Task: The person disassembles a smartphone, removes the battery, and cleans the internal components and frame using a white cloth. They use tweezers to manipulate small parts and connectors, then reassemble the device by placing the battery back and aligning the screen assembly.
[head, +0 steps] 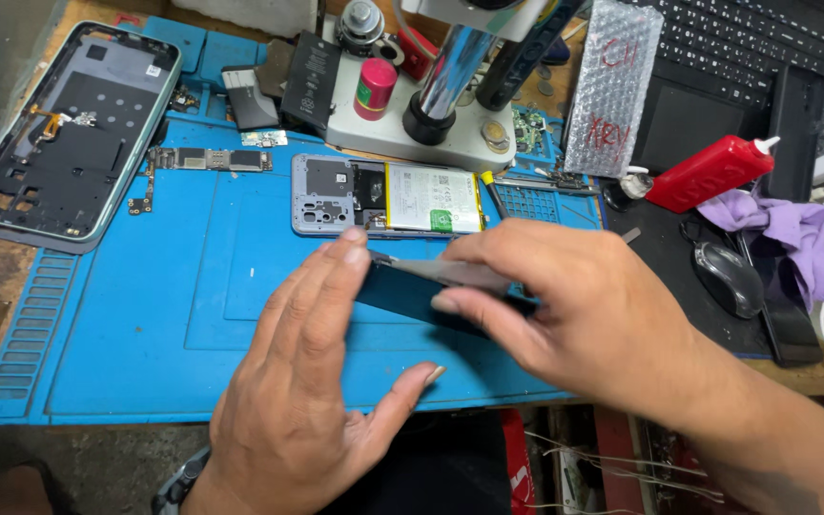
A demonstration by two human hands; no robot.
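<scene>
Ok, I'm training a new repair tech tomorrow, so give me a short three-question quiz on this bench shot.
1. True or false: both hands grip the dark phone panel above the blue work mat.
2. Which lies nearest beyond the hands? A) opened phone with exposed battery B) red squeeze bottle C) computer mouse
3. Which side of the mat holds the empty phone frame, as the camera sees it?

Key:
1. True; the left hand holds one end and the right hand the other.
2. A
3. The left side.
</scene>
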